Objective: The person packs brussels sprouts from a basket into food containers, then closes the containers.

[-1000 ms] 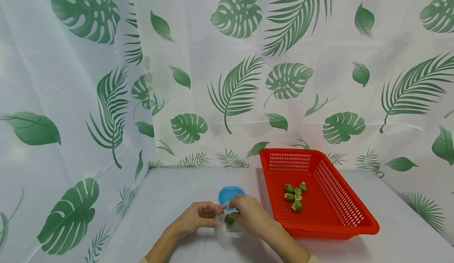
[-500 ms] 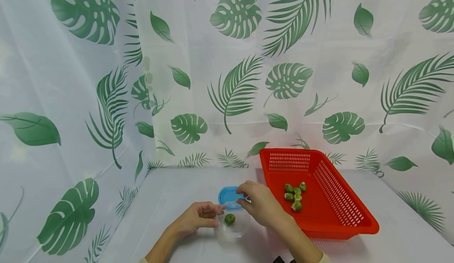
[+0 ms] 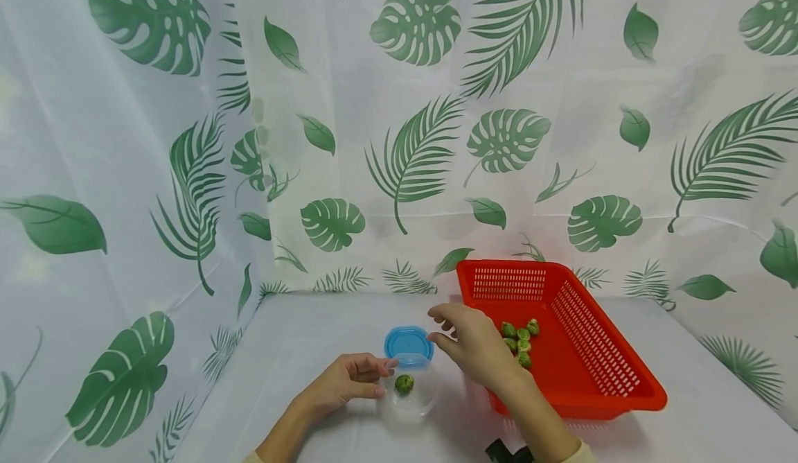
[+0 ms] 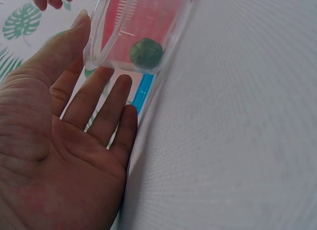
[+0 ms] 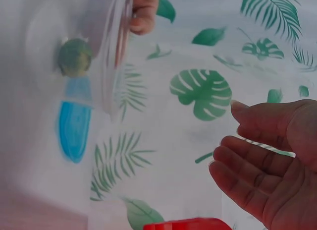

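A clear plastic tub [image 3: 425,399] stands on the table with one Brussels sprout [image 3: 404,384] at its bottom. My left hand [image 3: 346,387] is at the tub's left side, fingers extended and loosely spread, fingertips at or just by the rim. Behind the tub lies a blue lid [image 3: 408,342], its near end seen through the clear wall. My right hand [image 3: 476,345] is in the air right of the lid, near the basket's left edge; its fingers are slightly bent, thumb apart, and nothing is held, as the right wrist view shows too.
A red perforated basket [image 3: 564,380] stands to the right, with several Brussels sprouts [image 3: 524,346] in its left part, partly behind my right hand. A leaf-printed sheet hangs behind and to the left. A black object [image 3: 499,450] shows beside my right wrist.
My right hand has come up out of the tub and moved right toward the basket, leaving the Brussels sprout in the tub. The left hand stays by the tub.
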{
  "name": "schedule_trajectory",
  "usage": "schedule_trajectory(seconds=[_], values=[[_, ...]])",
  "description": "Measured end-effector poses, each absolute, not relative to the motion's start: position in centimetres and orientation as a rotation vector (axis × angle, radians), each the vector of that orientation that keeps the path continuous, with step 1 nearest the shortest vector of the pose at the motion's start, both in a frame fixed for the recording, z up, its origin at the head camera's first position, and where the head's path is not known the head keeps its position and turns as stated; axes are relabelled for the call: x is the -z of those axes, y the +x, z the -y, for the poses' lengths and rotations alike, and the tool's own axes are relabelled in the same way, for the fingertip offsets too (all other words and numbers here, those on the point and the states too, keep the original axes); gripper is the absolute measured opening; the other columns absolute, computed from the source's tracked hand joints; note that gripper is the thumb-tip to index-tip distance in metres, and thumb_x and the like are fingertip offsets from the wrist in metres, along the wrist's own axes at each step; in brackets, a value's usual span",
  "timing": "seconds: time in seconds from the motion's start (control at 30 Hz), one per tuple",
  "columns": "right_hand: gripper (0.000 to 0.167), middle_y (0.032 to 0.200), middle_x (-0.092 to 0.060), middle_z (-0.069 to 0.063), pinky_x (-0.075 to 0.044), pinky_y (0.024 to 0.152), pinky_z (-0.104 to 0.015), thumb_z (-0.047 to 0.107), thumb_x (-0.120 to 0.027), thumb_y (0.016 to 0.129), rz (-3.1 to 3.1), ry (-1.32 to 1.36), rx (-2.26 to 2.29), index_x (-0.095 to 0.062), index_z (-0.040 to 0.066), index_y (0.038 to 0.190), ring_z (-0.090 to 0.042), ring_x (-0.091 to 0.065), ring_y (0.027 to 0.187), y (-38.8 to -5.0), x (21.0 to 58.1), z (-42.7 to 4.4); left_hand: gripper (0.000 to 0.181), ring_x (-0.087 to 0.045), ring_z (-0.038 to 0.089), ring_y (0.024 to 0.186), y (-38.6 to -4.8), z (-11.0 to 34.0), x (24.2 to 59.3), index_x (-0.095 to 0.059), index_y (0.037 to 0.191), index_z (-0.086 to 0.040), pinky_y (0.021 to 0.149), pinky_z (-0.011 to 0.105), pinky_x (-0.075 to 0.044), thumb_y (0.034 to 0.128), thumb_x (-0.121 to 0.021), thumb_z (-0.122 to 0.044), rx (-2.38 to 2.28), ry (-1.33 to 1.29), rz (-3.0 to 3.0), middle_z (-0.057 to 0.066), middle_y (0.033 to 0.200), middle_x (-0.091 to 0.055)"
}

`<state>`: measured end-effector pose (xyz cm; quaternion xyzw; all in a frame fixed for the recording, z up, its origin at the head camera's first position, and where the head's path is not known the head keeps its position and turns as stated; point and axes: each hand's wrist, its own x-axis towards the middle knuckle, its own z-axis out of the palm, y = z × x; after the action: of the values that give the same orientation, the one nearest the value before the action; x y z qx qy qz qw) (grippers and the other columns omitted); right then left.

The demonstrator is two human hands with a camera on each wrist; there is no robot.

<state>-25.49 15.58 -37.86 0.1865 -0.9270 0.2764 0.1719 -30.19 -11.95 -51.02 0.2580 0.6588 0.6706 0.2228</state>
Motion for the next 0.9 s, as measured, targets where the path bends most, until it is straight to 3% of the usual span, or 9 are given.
schedule_trajectory(seconds=[0.3, 0.6, 0.9], values=[[0.043, 0.112, -0.074, -0.001, -0.064, 0.075, -0.030, 0.018, -0.088, 0.085, 2.607, 0.491, -0.793, -0.072, 0.018, 0.125, -0.015, -0.070, 0.094, -25.8, 37.5, -17.1, 0.042, -0.054, 0.026, 0.144, -30.2, 12.1, 51.2, -0.065, 0.124, 0.008, 0.101, 0.028, -0.056, 0.0904, -0.081, -0.011, -1.848, 0.717, -1.825, 0.014, 0.150, -0.059], [0.050, 0.121, -0.073, -0.002, -0.065, 0.078, -0.035, 0.022, -0.086, 0.087, 2.591, 0.461, -0.851, -0.068, 0.016, 0.133, -0.021, -0.070, 0.103, -25.8, 37.3, -18.7, 0.042, -0.053, 0.025, 0.144, -30.3, 12.1, 51.1, -0.064, 0.125, 0.008, 0.106, 0.028, -0.054, 0.0907, -0.081, -0.010, -1.834, 0.735, -1.829, 0.014, 0.151, -0.058], [0.044, 0.122, -0.072, -0.003, -0.064, 0.079, -0.036, 0.022, -0.083, 0.090, 2.559, 0.434, -0.853, -0.068, 0.017, 0.131, -0.020, -0.068, 0.102, -25.5, 36.2, -20.0, 0.046, -0.053, 0.028, 0.144, -30.1, 12.0, 51.2, -0.061, 0.127, 0.011, 0.100, 0.027, -0.057, 0.0915, -0.080, -0.012, -1.833, 0.721, -1.822, 0.016, 0.152, -0.057]])
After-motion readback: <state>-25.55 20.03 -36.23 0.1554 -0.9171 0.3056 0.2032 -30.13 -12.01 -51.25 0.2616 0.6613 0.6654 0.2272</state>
